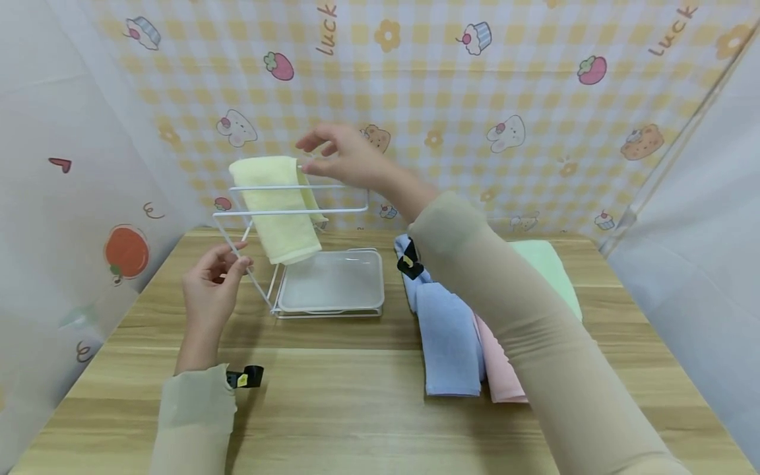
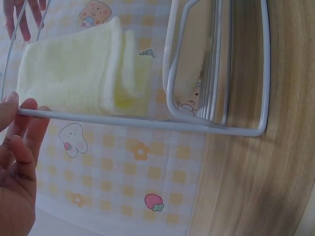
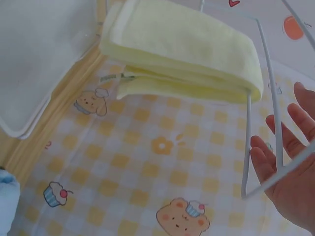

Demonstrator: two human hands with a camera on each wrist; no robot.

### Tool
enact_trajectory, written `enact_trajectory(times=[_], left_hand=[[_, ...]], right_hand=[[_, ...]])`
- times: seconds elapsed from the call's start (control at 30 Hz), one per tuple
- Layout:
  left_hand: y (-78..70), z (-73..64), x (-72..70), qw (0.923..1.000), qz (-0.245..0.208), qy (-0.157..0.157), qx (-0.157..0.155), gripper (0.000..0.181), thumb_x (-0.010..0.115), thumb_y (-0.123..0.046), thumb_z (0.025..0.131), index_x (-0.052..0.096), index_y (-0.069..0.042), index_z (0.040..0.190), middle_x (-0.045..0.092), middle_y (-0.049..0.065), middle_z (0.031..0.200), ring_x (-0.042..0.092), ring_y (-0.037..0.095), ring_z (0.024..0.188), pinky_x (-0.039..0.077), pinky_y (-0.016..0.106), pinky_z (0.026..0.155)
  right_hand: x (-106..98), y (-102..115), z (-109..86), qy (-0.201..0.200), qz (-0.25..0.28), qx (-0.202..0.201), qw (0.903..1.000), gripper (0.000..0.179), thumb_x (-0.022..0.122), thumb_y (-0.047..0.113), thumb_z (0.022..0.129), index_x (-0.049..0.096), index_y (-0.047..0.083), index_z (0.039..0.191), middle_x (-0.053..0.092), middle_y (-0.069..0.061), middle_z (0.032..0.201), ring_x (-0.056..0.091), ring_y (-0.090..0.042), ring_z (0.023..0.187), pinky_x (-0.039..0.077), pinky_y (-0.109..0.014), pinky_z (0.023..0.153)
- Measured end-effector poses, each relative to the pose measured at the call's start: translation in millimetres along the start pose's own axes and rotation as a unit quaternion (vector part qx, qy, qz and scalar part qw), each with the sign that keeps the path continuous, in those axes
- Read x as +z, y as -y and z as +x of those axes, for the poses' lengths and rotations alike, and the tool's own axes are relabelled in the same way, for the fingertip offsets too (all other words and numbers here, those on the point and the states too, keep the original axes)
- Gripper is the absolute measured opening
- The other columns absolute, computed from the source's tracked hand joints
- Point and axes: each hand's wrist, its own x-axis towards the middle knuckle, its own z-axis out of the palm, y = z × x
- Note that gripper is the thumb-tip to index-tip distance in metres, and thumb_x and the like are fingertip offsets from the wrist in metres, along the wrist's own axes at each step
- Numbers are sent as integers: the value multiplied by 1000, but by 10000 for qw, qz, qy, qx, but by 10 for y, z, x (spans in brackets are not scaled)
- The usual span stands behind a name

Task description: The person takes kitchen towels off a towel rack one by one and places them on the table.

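A white wire rack stands toward the back left of the table. Over one of its upper bars hangs a folded yellow towel, both ends dangling. My left hand pinches the rack's left slanted wire between thumb and fingers, as the left wrist view also shows. Up at the rack's top, my right hand is by the bar's free end, just right of the towel. Its fingers look spread and loosely bent in the right wrist view, holding nothing; whether they touch the wire I cannot tell.
A pale tray sits in the rack's base. Right of it lie a blue towel, a pink towel and a mint green cloth, partly hidden by my right sleeve. A patterned curtain hangs behind the table.
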Motion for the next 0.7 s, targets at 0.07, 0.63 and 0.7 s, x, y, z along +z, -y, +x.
enact_trajectory(times=[0.07, 0.63, 0.7], left_hand=[[3, 1, 7, 10000, -25, 17, 18, 20, 68, -1, 91, 70, 5, 110, 65, -32, 76, 63, -8, 65, 41, 9, 50], [-25, -12, 18, 9997, 147, -11, -194, 20, 68, -5, 92, 71, 2, 111, 64, -33, 76, 63, -8, 67, 41, 9, 51], [-24, -13, 21, 9997, 164, 16, -195, 21, 68, -5, 93, 70, 2, 112, 64, -32, 77, 63, -8, 68, 42, 9, 52]], right_hand=[[45, -1, 45, 81, -82, -126, 9999, 38, 68, 15, 94, 60, 6, 131, 61, -5, 134, 55, -18, 125, 43, -24, 106], [213, 125, 320, 437, -211, -135, 9987, 39, 66, 13, 95, 59, 9, 133, 59, -4, 138, 52, -15, 130, 39, -22, 110], [249, 108, 325, 550, -257, -206, 9979, 40, 66, 13, 96, 57, 10, 135, 58, -3, 140, 50, -13, 132, 37, -23, 112]])
